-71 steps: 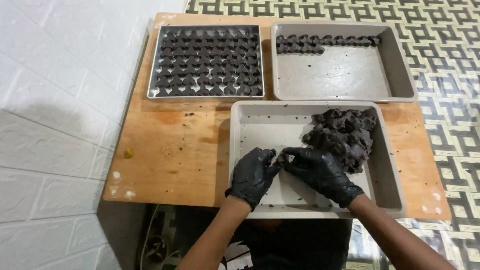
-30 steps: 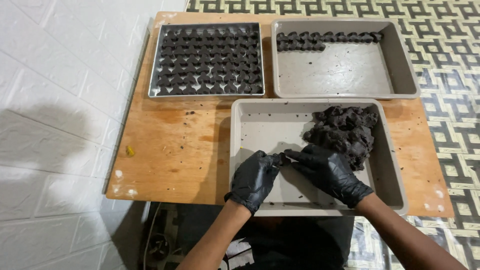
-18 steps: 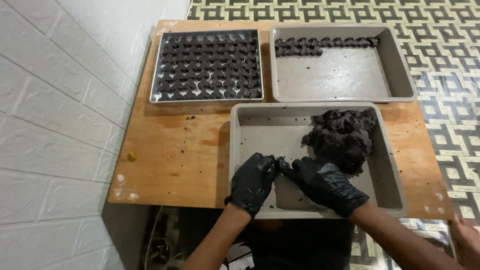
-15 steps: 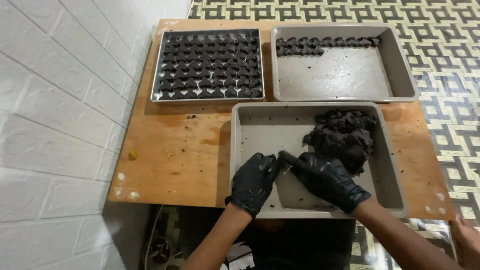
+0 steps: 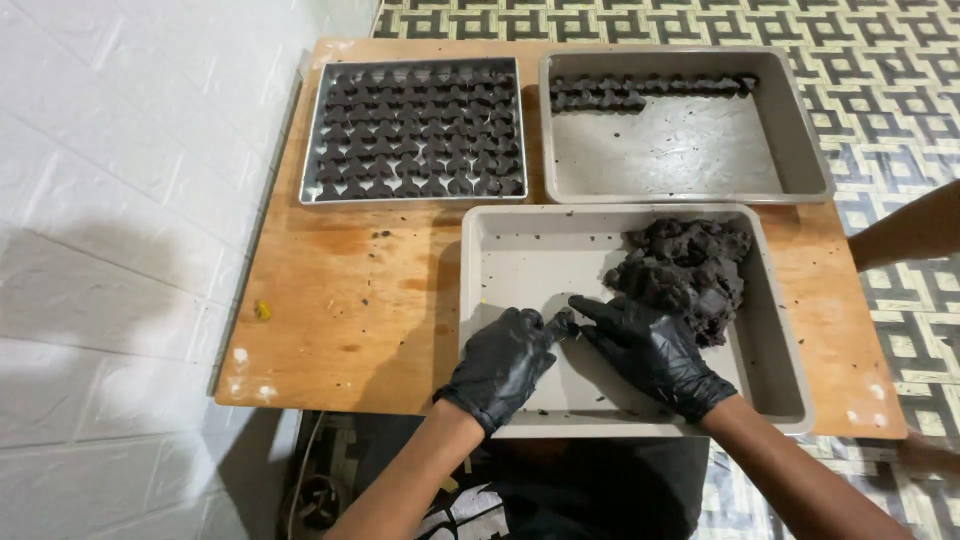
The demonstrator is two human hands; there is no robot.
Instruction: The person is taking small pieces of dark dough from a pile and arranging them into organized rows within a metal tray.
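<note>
**Two gloved hands work a small dark piece in the near tray**

While the person bends over the wooden table [image 5: 330, 300], both hands in black gloves are low in the centre of the frame, inside the grey tray [image 5: 500, 250] that is closest to the body. The left hand [image 5: 500, 362] is curled, its fingers pressed together around a small piece of dark dough [image 5: 562, 324], which sticks out from the fingertips toward the right. The right hand [image 5: 655, 352] lies just beside it, with the fingers stretched and a little spread; its fingertips reach to the same small piece. Whether they really pinch it I cannot tell, because glove and dough have almost the same colour.

At the right centre of the frame, in the far right corner of this same tray, sits a big lump of dark dough [image 5: 690, 270]. The back of the right hand is very near to it, maybe touching at the lower edge. Small dark crumbs lie on the tray floor.

At the upper left of the frame stands a metal tray [image 5: 312, 150] filled in tight rows with dark shaped pieces [image 5: 420, 130]. At the upper right stands another grey tray [image 5: 800, 150], holding only one short row of shaped pieces [image 5: 640, 92] along its far wall. At the right edge of the frame, an arm of another person [image 5: 910, 235] comes in above the patterned floor [image 5: 900, 100]. White wall tiles [image 5: 120, 200] fill the left side.
</note>
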